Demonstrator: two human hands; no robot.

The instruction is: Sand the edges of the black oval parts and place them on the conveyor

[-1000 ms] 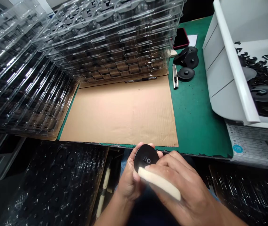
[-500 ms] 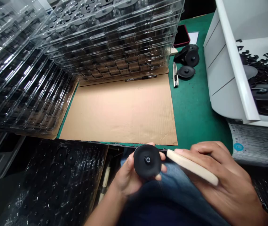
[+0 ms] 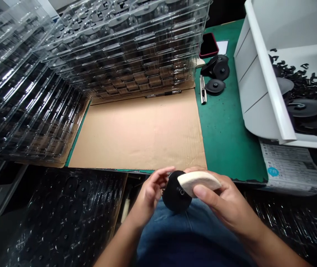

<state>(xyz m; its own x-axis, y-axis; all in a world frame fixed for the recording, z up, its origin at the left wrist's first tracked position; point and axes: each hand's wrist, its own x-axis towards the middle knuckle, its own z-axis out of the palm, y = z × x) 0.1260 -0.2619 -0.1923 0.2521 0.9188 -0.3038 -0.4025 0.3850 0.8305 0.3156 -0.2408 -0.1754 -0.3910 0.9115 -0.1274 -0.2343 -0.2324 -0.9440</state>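
The round black disc (image 3: 172,196), with a small raised hub, is tilted over my lap. At its left edge is my left hand (image 3: 154,189), its curled fingers against the rim and partly hidden behind it, the index finger reaching along the top. My right hand (image 3: 228,204) grips a cream, felt-like pad (image 3: 199,181) with the thumb on its near face. The pad overlaps the upper right of the disc, close to the hub. Whether pad and disc touch is unclear, and the right fingers behind them are mostly hidden.
Cardboard (image 3: 136,133) lies on the green table (image 3: 225,137), with stacked clear trays (image 3: 119,48) behind and at left. A pen (image 3: 162,94), a cutter (image 3: 202,90) and several black discs (image 3: 215,86) lie beyond. A white bin (image 3: 270,74) of black parts stands at right.
My right hand has moved left with the pad, from beside the disc to over its upper right. My left fingers have shifted to the disc's left edge, and the disc has tilted.
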